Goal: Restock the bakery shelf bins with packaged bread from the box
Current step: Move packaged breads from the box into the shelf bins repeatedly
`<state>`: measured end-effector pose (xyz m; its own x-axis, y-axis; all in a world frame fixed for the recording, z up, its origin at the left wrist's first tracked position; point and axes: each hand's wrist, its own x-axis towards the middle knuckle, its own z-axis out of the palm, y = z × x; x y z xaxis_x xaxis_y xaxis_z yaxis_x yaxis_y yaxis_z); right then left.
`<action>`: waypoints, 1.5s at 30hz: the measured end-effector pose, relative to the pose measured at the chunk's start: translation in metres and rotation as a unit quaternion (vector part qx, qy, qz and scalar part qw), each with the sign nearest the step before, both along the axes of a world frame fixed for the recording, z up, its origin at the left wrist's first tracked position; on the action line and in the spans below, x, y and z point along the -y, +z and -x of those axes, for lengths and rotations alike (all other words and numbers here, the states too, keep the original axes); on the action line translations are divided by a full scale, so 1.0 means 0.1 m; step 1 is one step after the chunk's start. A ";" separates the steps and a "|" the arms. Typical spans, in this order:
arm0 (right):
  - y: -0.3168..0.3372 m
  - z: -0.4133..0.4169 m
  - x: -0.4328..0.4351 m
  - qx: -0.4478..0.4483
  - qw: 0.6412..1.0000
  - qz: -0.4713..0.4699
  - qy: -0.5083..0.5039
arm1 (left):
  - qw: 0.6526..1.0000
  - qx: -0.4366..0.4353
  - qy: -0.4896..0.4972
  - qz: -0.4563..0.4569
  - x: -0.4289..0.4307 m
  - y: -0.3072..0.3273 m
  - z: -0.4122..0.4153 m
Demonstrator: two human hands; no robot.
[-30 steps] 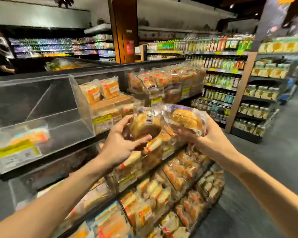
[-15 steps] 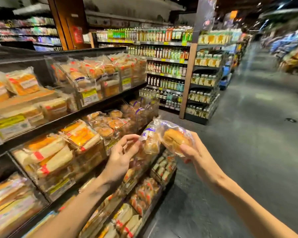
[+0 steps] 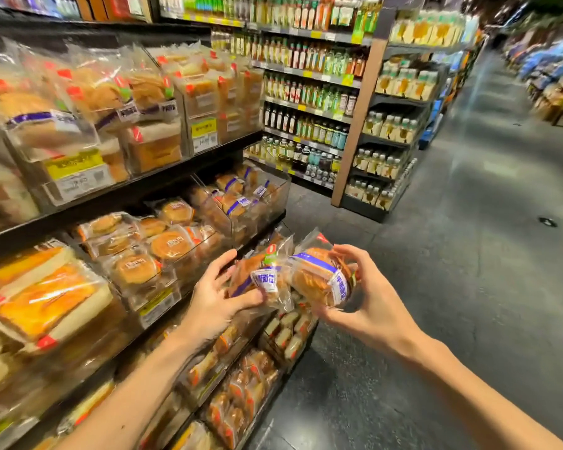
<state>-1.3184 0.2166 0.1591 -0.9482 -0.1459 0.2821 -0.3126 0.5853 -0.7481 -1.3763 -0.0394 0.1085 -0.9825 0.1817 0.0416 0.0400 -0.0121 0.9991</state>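
I hold two clear-wrapped bread packs with blue-and-white labels in front of the bakery shelf's right end. My left hand [image 3: 216,295] grips the left bread pack [image 3: 257,279] between thumb and fingers. My right hand [image 3: 359,293] curls round the right bread pack [image 3: 319,280], fingers over its top and thumb beneath. The two packs touch each other. Just above and behind them stands a clear bin [image 3: 273,193] with similar blue-labelled packs. No box is in view.
The dark bakery shelf [image 3: 117,193] runs along my left, with clear bins of round buns [image 3: 150,251], sliced cakes [image 3: 43,300] and loaves [image 3: 156,147]. A drinks shelf [image 3: 309,102] stands at the far end. Grey aisle floor [image 3: 468,254] stretches to the right.
My view has swung right and down along the shelf. Both hands have dropped lower, and my left hand has closed on a second pack beside the one in my right hand.
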 end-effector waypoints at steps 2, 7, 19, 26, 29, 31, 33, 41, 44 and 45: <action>-0.01 0.42 -0.05 0.009 1.000 -0.014 0.013 | 0.998 0.047 -0.006 -0.028 -0.01 -0.07 0.38; -0.18 1.33 -0.23 0.036 0.999 -0.022 0.032 | 0.989 0.113 -0.015 -0.092 -0.20 -0.15 1.08; -0.58 3.36 -0.40 0.136 0.964 0.040 0.226 | 0.981 0.100 0.126 -0.109 -0.71 -0.27 2.43; -0.83 4.51 -0.66 0.267 0.901 0.072 0.335 | 0.921 0.149 0.317 -0.172 -1.35 -0.34 2.83; -0.67 4.91 -0.71 0.237 0.894 0.009 0.380 | 0.906 0.154 0.372 -0.134 -1.58 -0.24 2.87; -0.54 5.22 -0.65 0.189 0.893 -0.002 0.408 | 0.887 0.141 0.423 -0.119 -1.62 -0.15 2.84; -0.45 5.51 -0.48 0.126 0.904 -0.017 0.409 | 0.861 0.119 0.484 -0.100 -1.59 -0.05 2.83; -0.73 5.82 0.26 -0.027 0.830 -0.331 0.447 | 0.815 0.107 0.568 -0.033 -1.51 0.11 2.73; -0.77 5.79 0.36 -0.021 0.827 -0.355 0.435 | 0.815 0.090 0.570 -0.052 -1.50 0.10 2.72; -0.78 5.79 0.40 -0.022 0.827 -0.367 0.424 | 0.816 0.091 0.569 -0.056 -1.49 0.10 2.73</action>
